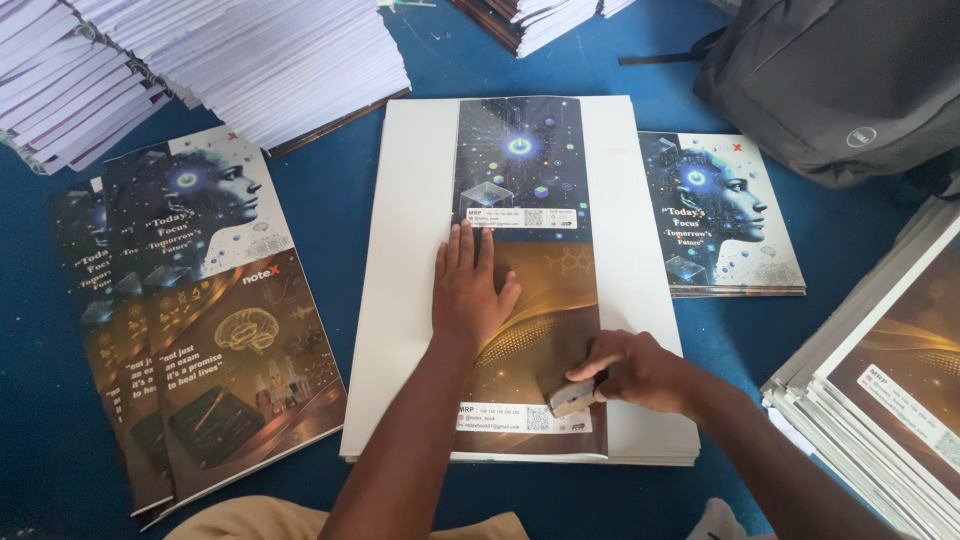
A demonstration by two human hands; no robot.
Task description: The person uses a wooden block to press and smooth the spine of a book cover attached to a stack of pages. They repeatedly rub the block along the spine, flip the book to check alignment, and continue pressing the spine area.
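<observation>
A long printed cover sheet, blue above and brown-gold below, lies on a stack of white boards in the middle. My left hand presses flat on the sheet's middle, fingers spread. My right hand is closed around a small grey block that rests on the sheet's lower right edge.
Several fanned covers lie on the blue floor at left, a pile of finished covers at right. Stacks of white pages sit at top left, another stack at right. A grey backpack rests top right.
</observation>
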